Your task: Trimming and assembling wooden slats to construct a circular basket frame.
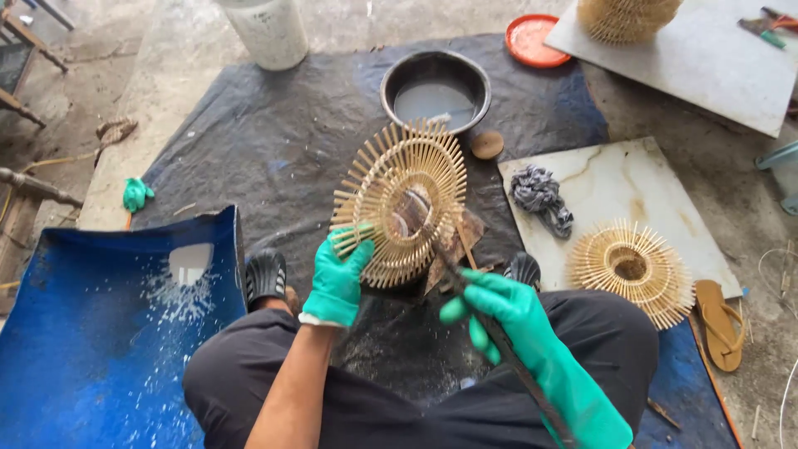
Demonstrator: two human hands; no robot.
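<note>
Left grip [337,278] clamps bamboo ring [407,199]; right grip [499,308] clasps dark stick [515,357].

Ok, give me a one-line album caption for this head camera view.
Green-gloved left hand holds a round stick frame while the right hand works it with a dark brush.

Soft, even daylight, faint shadows (edges bend slightly), everything in sharp focus.

Green rubber gloves, the right longer; dark trousers, black perforated clogs [266,278].
</note>
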